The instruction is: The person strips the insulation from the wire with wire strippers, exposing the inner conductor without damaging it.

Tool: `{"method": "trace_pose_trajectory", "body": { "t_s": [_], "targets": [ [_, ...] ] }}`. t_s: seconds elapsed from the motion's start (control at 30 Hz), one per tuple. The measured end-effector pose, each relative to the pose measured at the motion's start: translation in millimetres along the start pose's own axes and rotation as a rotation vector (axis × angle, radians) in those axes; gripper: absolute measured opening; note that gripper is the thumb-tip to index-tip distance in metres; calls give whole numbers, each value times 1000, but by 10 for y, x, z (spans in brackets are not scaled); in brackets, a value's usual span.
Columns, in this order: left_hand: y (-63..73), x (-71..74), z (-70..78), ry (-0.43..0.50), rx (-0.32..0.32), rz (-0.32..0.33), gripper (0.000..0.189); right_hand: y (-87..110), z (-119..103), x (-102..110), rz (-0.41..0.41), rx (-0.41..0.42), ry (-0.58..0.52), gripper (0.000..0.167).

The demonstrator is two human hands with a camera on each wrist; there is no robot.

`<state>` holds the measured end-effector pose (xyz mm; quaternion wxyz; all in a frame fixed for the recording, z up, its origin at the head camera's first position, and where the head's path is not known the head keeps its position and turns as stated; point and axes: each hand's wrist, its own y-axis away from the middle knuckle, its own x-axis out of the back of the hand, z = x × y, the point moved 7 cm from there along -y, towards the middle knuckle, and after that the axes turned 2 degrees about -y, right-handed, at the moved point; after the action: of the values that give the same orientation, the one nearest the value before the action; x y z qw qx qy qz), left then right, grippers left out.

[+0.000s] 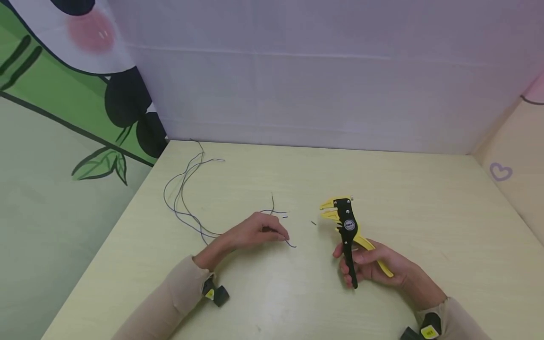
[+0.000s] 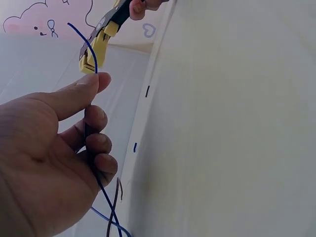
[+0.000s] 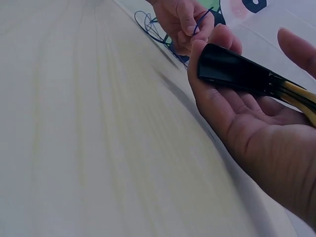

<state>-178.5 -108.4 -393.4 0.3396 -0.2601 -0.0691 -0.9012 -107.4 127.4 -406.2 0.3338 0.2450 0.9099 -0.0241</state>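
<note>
Between thumb and forefinger, my left hand [image 1: 263, 230] pinches a thin blue wire [image 2: 93, 52], its free end sticking out past the fingertips. The other fingers curl around the wire lower down in the left wrist view. My right hand [image 1: 388, 265] holds a yellow and black wire stripper [image 1: 349, 224] upright, its jaws apart and facing left. The black handle [image 3: 234, 69] lies across the fingers in the right wrist view. The tool's jaws and the blue wire's end are apart in the head view.
Long blue and dark wires [image 1: 182, 191] loop across the table's left side. More wire ends [image 1: 273, 211] lie just beyond the left hand. A short blue piece [image 1: 285, 217] and a short dark piece [image 1: 313, 223] lie between the hands. A pale curtain [image 1: 297, 94] hangs behind the table.
</note>
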Motion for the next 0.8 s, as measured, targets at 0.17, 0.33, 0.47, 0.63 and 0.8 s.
{"method": "trace_pose_trajectory", "body": {
  "t_s": [0.17, 0.33, 0.47, 0.63, 0.8],
  "targets": [
    [-8, 7, 20, -17, 12, 21, 11, 0, -3, -5, -2, 1, 1, 39],
    [-15, 23, 36, -3, 39, 66, 14, 1, -1, 0, -3, -3, 0, 39],
    [-20, 37, 44, 33, 50, 106, 19, 2, -1, 2, -5, -5, 0, 39],
    [-21, 39, 71, 75, 17, 110, 24, -2, -2, 3, -2, -3, 6, 39],
    [-16, 51, 88, 56, -14, 136, 16, -2, 0, 5, 1, -7, 5, 38]
  ]
}}
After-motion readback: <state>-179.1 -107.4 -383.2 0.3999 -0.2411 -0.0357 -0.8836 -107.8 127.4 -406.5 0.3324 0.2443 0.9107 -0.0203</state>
